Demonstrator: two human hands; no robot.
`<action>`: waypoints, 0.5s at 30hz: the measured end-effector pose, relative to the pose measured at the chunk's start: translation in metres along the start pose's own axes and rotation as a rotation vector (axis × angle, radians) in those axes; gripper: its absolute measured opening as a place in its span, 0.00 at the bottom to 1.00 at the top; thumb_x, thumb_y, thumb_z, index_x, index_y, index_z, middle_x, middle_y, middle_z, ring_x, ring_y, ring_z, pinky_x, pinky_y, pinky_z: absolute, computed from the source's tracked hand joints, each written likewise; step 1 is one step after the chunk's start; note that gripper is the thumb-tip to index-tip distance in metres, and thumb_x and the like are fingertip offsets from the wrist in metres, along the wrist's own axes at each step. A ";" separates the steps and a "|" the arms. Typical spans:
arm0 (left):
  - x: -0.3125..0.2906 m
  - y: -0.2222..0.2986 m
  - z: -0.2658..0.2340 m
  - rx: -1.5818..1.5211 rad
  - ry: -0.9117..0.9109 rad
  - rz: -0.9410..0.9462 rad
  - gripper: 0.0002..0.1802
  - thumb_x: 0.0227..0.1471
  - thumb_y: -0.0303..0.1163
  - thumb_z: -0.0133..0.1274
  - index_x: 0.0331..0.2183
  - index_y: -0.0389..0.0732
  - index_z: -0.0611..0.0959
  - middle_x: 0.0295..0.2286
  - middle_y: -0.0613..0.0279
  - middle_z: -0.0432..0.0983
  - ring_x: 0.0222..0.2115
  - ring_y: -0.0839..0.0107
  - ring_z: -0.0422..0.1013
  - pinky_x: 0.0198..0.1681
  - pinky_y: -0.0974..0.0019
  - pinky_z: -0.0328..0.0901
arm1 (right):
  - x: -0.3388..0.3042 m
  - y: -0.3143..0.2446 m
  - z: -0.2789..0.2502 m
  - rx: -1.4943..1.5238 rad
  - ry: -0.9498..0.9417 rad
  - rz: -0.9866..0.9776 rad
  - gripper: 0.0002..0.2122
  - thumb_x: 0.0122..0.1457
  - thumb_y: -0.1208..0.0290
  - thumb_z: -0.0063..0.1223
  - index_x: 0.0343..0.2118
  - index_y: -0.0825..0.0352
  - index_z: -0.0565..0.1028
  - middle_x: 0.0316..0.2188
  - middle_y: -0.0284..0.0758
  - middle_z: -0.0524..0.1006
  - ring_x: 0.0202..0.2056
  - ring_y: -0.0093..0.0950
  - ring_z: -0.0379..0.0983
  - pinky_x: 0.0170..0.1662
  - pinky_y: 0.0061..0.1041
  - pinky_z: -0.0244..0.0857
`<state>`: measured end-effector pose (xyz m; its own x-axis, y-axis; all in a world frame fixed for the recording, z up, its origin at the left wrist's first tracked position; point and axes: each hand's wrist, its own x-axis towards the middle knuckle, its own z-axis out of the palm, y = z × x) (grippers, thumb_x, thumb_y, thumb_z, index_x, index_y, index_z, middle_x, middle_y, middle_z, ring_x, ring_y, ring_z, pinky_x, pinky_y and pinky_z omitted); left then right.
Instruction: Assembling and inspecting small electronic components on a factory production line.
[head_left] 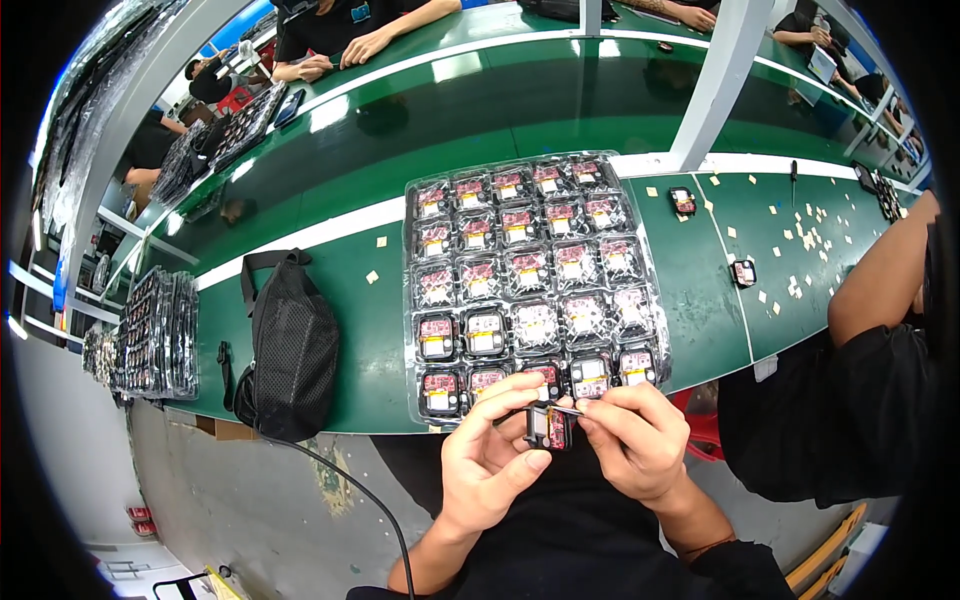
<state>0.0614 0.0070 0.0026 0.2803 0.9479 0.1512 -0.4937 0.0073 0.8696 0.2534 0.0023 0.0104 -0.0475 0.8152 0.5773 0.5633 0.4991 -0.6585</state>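
Note:
My left hand (482, 468) grips a small black square housing (547, 427) between thumb and fingers, its open face turned to the right. Inside the housing a red circuit board and a pale block show. My right hand (642, 440) pinches a thin dark tool (566, 409), whose tip meets the housing's upper edge; its exact kind is hard to make out. Just beyond both hands lies a clear plastic tray (412, 330) with rows of similar black housings, each with a red board and a silvery block marked by a yellow strip.
A black mesh bag (292, 345) lies left on the green table (370, 335), near stacked filled trays (165, 335). Loose housings (683, 201) and scattered pale squares (805, 235) lie right. A neighbour's arm (885, 265) reaches in there. A grey post (715, 95) stands beyond the tray.

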 end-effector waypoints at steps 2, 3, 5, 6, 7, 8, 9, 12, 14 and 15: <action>0.000 0.000 0.001 0.006 0.003 -0.002 0.31 0.54 0.18 0.62 0.58 0.29 0.70 0.62 0.47 0.57 0.57 0.57 0.69 0.57 0.58 0.68 | -0.001 0.000 0.001 0.009 0.014 0.001 0.11 0.47 0.81 0.70 0.35 0.69 0.83 0.28 0.34 0.77 0.25 0.30 0.74 0.27 0.27 0.68; 0.000 0.000 0.001 0.006 0.008 0.004 0.31 0.54 0.18 0.61 0.58 0.29 0.70 0.62 0.47 0.57 0.57 0.57 0.69 0.57 0.59 0.69 | -0.001 0.000 0.001 0.009 0.014 0.001 0.11 0.47 0.81 0.70 0.35 0.69 0.83 0.28 0.34 0.77 0.25 0.30 0.74 0.27 0.27 0.68; 0.000 -0.001 0.001 0.005 0.013 0.009 0.31 0.54 0.18 0.61 0.58 0.29 0.70 0.62 0.47 0.57 0.57 0.57 0.69 0.57 0.59 0.69 | -0.002 0.001 0.002 -0.012 0.022 -0.011 0.11 0.47 0.81 0.70 0.35 0.69 0.83 0.28 0.34 0.76 0.25 0.31 0.74 0.26 0.27 0.68; 0.000 -0.001 0.001 0.004 0.013 0.009 0.31 0.54 0.18 0.61 0.58 0.30 0.70 0.62 0.47 0.58 0.58 0.57 0.69 0.57 0.59 0.69 | -0.002 0.001 0.002 -0.011 0.021 -0.011 0.11 0.47 0.81 0.70 0.35 0.69 0.83 0.28 0.34 0.76 0.25 0.31 0.74 0.26 0.27 0.68; 0.000 -0.002 0.001 0.002 0.014 0.008 0.30 0.54 0.18 0.61 0.58 0.30 0.70 0.62 0.46 0.58 0.58 0.57 0.69 0.57 0.59 0.69 | -0.002 0.002 0.002 -0.009 0.020 -0.010 0.12 0.46 0.82 0.70 0.36 0.69 0.83 0.28 0.34 0.76 0.25 0.31 0.74 0.26 0.27 0.68; 0.000 -0.002 0.001 0.001 0.014 0.007 0.30 0.54 0.18 0.61 0.58 0.30 0.70 0.62 0.46 0.58 0.58 0.57 0.69 0.57 0.59 0.69 | -0.002 0.002 0.002 -0.008 0.018 -0.009 0.12 0.46 0.82 0.70 0.36 0.69 0.83 0.28 0.34 0.76 0.25 0.31 0.74 0.26 0.27 0.68; 0.000 -0.002 0.000 0.008 0.014 0.003 0.30 0.54 0.18 0.61 0.58 0.29 0.70 0.62 0.46 0.58 0.58 0.56 0.69 0.57 0.59 0.69 | -0.002 0.002 0.003 -0.009 0.017 -0.007 0.12 0.46 0.82 0.70 0.36 0.69 0.83 0.28 0.34 0.76 0.25 0.31 0.74 0.26 0.27 0.68; 0.000 -0.001 0.004 0.017 0.013 0.005 0.30 0.54 0.17 0.61 0.58 0.29 0.70 0.62 0.46 0.58 0.58 0.56 0.69 0.57 0.59 0.69 | -0.002 0.001 0.002 -0.011 0.026 -0.018 0.13 0.46 0.82 0.70 0.36 0.69 0.83 0.28 0.34 0.76 0.24 0.30 0.73 0.26 0.27 0.67; 0.001 -0.001 0.005 0.015 0.017 0.006 0.30 0.54 0.17 0.61 0.58 0.29 0.70 0.62 0.46 0.58 0.58 0.55 0.69 0.58 0.58 0.69 | -0.001 0.000 0.004 -0.066 0.049 -0.060 0.10 0.47 0.83 0.68 0.34 0.69 0.82 0.27 0.35 0.77 0.24 0.29 0.72 0.25 0.25 0.66; 0.001 -0.001 0.006 0.012 0.026 0.015 0.30 0.54 0.16 0.60 0.57 0.29 0.70 0.62 0.46 0.58 0.58 0.55 0.69 0.58 0.58 0.69 | -0.001 0.000 0.003 -0.067 0.049 -0.060 0.10 0.47 0.83 0.68 0.34 0.69 0.82 0.27 0.35 0.77 0.24 0.29 0.72 0.25 0.25 0.66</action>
<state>0.0671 0.0061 0.0041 0.2513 0.9558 0.1524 -0.4882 -0.0107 0.8726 0.2508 0.0023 0.0078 -0.0433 0.7685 0.6383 0.6146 0.5242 -0.5894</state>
